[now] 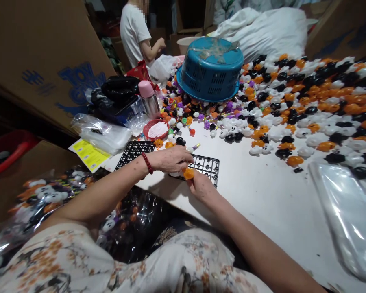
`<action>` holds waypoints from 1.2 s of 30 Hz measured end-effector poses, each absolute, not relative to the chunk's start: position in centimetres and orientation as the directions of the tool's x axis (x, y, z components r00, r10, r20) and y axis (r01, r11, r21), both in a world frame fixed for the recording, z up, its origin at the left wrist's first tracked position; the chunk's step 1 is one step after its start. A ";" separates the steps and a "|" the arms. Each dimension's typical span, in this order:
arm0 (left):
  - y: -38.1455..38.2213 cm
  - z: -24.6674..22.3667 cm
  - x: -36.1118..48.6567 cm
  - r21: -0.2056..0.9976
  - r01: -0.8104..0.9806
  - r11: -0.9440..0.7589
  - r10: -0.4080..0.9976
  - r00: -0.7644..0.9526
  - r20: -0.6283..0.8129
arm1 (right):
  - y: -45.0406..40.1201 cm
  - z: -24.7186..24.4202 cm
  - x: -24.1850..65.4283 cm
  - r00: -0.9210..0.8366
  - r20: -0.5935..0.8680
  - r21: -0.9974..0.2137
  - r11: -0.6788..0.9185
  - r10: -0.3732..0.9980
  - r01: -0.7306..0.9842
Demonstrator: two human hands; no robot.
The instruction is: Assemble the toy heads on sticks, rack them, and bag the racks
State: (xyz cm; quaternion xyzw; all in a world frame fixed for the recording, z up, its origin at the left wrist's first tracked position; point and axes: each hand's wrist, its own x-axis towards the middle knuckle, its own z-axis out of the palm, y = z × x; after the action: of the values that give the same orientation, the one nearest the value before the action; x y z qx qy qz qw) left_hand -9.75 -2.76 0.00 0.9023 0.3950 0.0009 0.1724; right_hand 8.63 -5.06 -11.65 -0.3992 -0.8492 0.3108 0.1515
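Observation:
A black plastic grid (212, 167) lies on the white table near its front edge, with both hands over it. My right hand (201, 186) is closed on a small orange piece (188, 173) above the grid. My left hand (174, 158), with a red bead bracelet on its wrist, reaches across the grid's left part beside the orange piece. Its fingers are bent and close together; what they hold, if anything, is hidden. More black grids (134, 151) lie to the left. Several small orange, black and white pieces rest just beyond my left hand.
An upturned blue basket (212, 71) stands amid piled toy pieces (311, 101). Behind the grids are a red basket (146, 129) and a pink-capped bottle (151, 103). Clear bags (344, 215) lie at the right. A person (136, 32) in white works beyond the table.

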 end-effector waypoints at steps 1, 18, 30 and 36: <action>-2.8 0.1 -9.7 0.325 0.704 -0.631 0.710 0.693 -0.123 | -5.0 -11.5 8.5 -0.633 0.007 -0.639 0.490 0.774 0.593; -3.9 0.8 -8.9 0.386 0.673 -0.631 0.713 0.699 -0.055 | -4.9 -9.9 7.3 -0.560 -0.055 -0.630 0.407 0.827 0.662; -4.0 -0.2 -8.5 0.207 0.638 -0.742 0.623 0.770 -0.140 | -4.5 -12.3 6.8 -0.639 0.079 -0.498 0.585 0.765 0.640; -5.2 1.1 -7.6 0.072 0.715 -0.696 0.694 0.695 -0.190 | -4.3 -12.0 7.5 -0.690 0.055 -0.495 0.620 0.722 0.609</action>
State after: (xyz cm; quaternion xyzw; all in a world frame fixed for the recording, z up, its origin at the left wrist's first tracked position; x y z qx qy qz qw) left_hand -7.61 -5.19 1.13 0.9179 0.3836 -0.0741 0.0702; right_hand 7.54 -4.30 -12.01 -0.3735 -0.8911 0.2252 0.1254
